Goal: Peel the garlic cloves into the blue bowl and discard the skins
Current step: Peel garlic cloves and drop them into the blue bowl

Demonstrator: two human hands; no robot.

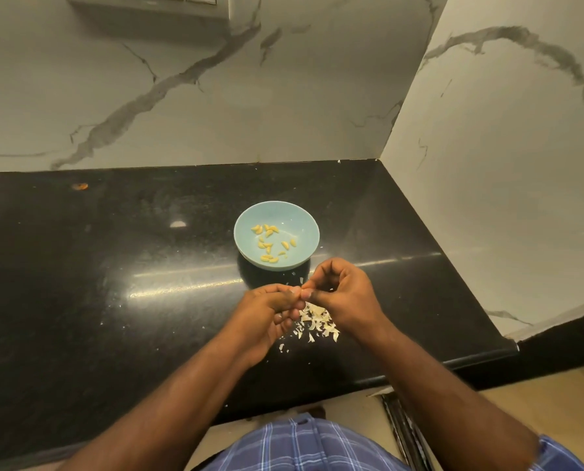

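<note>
Blue bowl (276,234): round, shallow, light blue, upright on the black countertop (114,266), set toward the back edge and right of centre. Peeled garlic cloves (270,241): small, yellowish, crescent-shaped, lying loose and scattered across the bowl's floor. Garlic skins (317,322): pale, papery flakes heaped in a loose pile on the countertop between the bowl and the front edge, with stray flakes spread around the pile and a few nearer the bowl. A clove being worked between the fingertips above the pile is too small to make out.
</note>
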